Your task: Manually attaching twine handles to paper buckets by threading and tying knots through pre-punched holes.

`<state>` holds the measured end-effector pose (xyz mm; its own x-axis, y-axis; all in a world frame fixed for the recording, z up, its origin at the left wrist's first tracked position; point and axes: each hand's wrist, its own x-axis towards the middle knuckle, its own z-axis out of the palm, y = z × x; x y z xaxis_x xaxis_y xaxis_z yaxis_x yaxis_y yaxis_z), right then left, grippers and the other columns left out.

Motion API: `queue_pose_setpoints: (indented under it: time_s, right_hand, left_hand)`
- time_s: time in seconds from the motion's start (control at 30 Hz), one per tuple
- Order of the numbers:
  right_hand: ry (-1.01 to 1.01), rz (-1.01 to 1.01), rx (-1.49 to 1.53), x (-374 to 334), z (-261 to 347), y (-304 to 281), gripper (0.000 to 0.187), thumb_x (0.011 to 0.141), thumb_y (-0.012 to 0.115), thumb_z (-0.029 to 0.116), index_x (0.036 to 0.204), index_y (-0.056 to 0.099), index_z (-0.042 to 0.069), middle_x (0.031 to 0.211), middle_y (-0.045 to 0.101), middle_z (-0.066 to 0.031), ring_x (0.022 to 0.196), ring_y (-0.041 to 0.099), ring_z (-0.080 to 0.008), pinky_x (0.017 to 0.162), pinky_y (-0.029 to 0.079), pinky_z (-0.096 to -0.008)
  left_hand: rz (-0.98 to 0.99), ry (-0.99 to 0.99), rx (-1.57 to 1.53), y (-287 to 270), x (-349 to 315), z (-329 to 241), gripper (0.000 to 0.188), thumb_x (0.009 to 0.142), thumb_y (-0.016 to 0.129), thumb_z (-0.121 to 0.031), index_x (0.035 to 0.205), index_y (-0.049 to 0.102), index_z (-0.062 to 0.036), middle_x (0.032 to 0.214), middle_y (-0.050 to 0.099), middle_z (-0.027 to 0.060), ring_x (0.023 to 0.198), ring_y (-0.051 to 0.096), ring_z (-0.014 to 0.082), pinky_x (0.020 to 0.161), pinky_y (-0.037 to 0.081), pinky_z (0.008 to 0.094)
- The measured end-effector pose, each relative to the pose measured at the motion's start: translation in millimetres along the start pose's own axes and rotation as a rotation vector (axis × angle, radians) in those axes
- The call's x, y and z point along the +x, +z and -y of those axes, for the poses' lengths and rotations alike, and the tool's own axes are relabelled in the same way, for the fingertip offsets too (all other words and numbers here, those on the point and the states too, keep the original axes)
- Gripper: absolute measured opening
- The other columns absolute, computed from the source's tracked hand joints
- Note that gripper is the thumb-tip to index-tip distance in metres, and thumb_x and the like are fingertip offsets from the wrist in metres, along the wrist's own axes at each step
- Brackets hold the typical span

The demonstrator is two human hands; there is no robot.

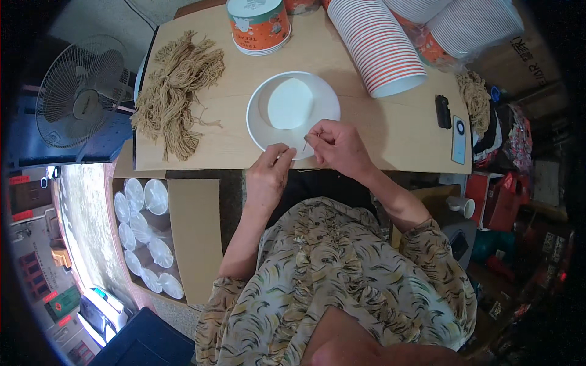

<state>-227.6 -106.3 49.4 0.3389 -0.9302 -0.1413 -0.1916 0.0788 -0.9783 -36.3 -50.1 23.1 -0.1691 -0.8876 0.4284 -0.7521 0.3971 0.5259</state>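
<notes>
A white paper bucket (251,116) stands near the table's front edge, its open mouth facing me and its round bottom showing inside. At the near rim, slightly left of centre, my left hand (268,174) is closed in a pinch. What lies between those fingertips is too small to make out. My right hand (337,146) is closed over the rim's near right side, thumb and forefinger pinching a thin strand (305,145). The two hands' fingertips are a short way apart. A loose bundle of tan twisted cords (180,91) lies left of the bucket.
An orange printed bucket (259,30) stands behind. Long nested stacks of white paper buckets (381,52) lie at the far right. A black object (443,111) and a phone (458,139) rest near the right edge. Left are a fan (85,100) and a carton (195,238) of clear plastic-wrapped cups.
</notes>
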Motion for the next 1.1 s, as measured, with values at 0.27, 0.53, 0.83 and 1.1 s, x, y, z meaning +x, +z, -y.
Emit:
queue_pose_setpoints:
  time_s: [0.27, 0.53, 0.83, 1.1]
  right_hand:
    - [0.061, 0.045, -0.036, -4.3, 5.2, 0.5, 0.014, 0.098, 0.063, 0.010, 0.089, 0.063, -0.001, 0.061, 0.060, 0.0007, 0.053, 0.053, -0.0029, 0.046, 0.040, -0.0213]
    - [0.038, 0.034, -0.063, -3.9, 0.7, 0.0, 0.013, 0.098, 0.063, 0.009, 0.089, 0.063, -0.001, 0.060, 0.060, 0.0009, 0.051, 0.051, -0.0023, 0.044, 0.038, -0.0217]
    - [0.011, 0.011, -0.113, -3.6, -4.8, 1.6, 0.014, 0.092, 0.065, 0.008, 0.084, 0.064, -0.004, 0.062, 0.065, -0.0078, 0.054, 0.061, -0.0113, 0.050, 0.047, -0.0300]
    - [-0.159, 0.074, -0.589, -3.3, -5.2, -2.5, 0.019, 0.093, 0.064, 0.019, 0.088, 0.071, 0.001, 0.070, 0.067, -0.0130, 0.062, 0.065, -0.0268, 0.057, 0.050, -0.0405]
  left_hand:
    - [0.020, 0.001, 0.017, 3.5, -4.7, -1.6, 0.025, 0.077, 0.074, -0.002, 0.101, 0.072, -0.0079, 0.101, 0.066, 0.0031, 0.077, 0.069, 0.0212, 0.064, 0.058, 0.0338]
    - [0.028, 0.006, 0.011, 4.8, -4.4, -0.5, 0.023, 0.079, 0.073, -0.003, 0.101, 0.071, -0.0080, 0.101, 0.065, 0.0030, 0.078, 0.069, 0.0224, 0.066, 0.057, 0.0346]
    - [0.033, 0.011, -0.006, 3.4, -2.8, -2.1, 0.023, 0.078, 0.072, -0.002, 0.100, 0.072, -0.0086, 0.099, 0.065, 0.0027, 0.079, 0.069, 0.0224, 0.066, 0.057, 0.0347]
    - [0.067, 0.014, 0.019, -5.7, 10.5, -9.5, 0.021, 0.081, 0.070, -0.005, 0.099, 0.074, -0.0137, 0.095, 0.064, 0.0003, 0.077, 0.068, 0.0200, 0.063, 0.056, 0.0332]
